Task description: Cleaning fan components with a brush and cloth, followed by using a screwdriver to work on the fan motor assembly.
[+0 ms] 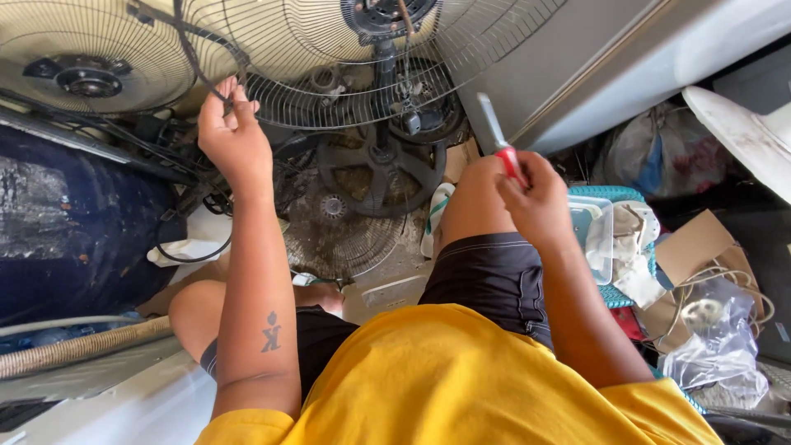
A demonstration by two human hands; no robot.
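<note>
Seated on the floor among fan parts, knees up, yellow shirt at 6 o'clock. Mid-repair by the look of it: judged as the stage of freeing or fitting the wire guard (329,78), which leans at 12 o'clock over a dark fan base (381,169).

Left hand (235,136) raised at 10 o'clock, fingers (224,92) curled and closed on the guard's lower rim, just where a black cable (191,53) crosses the wires. Cannot tell whether the cable is pinched too or only the rim.

Right hand (535,194) at 2 o'clock, resting above the right knee, fingers wrapped tight around the red handle of a screwdriver (498,136); pale shaft pointing up toward 12, tip free of everything, well apart from the guard.

A second guard (91,58) with its hub lying at 11 o'clock. A clear plastic box (595,235) in a teal basket (614,194) at 3 o'clock, cardboard (692,247) and a plastic bag (721,346) beyond at 4. A hose (78,346) along the floor at 8 o'clock.

Next move, as a judgement: calls for bringing the screwdriver tip across to a clip or screw on the rim while keeping the guard steady with the left; fastening point itself not made out among the wires.
</note>
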